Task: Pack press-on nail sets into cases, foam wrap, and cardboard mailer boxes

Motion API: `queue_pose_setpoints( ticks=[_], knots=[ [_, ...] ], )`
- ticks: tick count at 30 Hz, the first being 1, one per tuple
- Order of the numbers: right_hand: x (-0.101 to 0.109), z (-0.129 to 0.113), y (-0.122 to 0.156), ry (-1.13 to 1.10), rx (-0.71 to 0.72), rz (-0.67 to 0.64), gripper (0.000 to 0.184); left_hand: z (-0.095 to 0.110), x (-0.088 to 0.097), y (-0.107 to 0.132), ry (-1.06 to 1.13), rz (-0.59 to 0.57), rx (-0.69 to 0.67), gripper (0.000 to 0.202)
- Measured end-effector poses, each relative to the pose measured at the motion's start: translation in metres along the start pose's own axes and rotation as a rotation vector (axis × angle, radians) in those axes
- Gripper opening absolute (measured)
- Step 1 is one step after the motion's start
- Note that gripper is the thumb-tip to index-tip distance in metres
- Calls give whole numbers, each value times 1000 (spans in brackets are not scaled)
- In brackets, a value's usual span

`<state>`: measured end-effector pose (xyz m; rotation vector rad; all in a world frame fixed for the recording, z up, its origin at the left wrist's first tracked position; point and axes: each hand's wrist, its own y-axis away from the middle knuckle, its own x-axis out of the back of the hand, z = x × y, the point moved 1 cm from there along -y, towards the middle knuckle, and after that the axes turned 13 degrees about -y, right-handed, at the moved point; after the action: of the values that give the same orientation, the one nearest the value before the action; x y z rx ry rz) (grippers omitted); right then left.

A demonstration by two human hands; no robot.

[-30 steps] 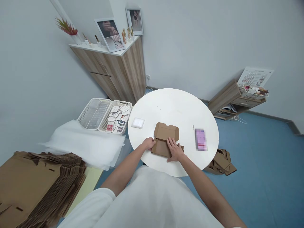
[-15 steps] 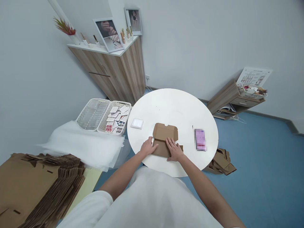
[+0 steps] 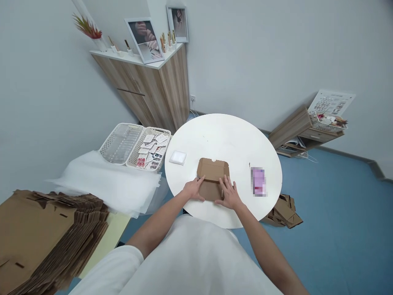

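A brown cardboard box (image 3: 211, 177), partly folded, lies near the front edge of the round white table (image 3: 227, 139). My left hand (image 3: 193, 189) presses against the box's left side with its fingers curled on the flap. My right hand (image 3: 229, 194) holds the box's right side, fingers spread over the flap there. The lid stands open toward the far side.
A small white pad (image 3: 178, 157) lies left of the box, a purple phone (image 3: 258, 181) to its right. Two white baskets (image 3: 136, 145), white foam sheets (image 3: 107, 184) and a stack of flat cardboard (image 3: 43, 233) sit at the left. Folded cardboard (image 3: 284, 211) lies on the blue floor.
Both hands have shifted outward to the box's two sides, and the side flaps have been folded up. The box now looks narrower.
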<state>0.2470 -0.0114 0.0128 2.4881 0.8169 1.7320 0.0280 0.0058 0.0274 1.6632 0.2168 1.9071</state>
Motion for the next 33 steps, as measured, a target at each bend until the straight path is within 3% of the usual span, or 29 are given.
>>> queue_pose_setpoints(
  ticks=[3, 6, 12, 16, 22, 29, 33],
  knots=[
    [-7, 22, 24, -247, -272, 254, 85, 1, -1, 1, 16, -11, 0, 113],
    [-21, 40, 43, -607, -487, 306, 79, 4, -2, 0, 37, -17, 3, 113],
    [-22, 38, 40, -962, -504, 317, 61, 18, -4, -5, 38, -32, 8, 113],
    [-11, 25, 37, -946, -421, 316, 49, 27, -4, -7, 62, -40, 33, 112],
    [-5, 17, 37, -843, -375, 276, 59, 30, -8, -7, 134, -9, 35, 114],
    [1, 28, 14, -670, -562, 217, 31, 33, -13, -8, 165, -19, 46, 115],
    [-1, 33, 9, -526, -617, 187, 15, 33, -22, 0, 236, 36, 23, 111]
  ],
)
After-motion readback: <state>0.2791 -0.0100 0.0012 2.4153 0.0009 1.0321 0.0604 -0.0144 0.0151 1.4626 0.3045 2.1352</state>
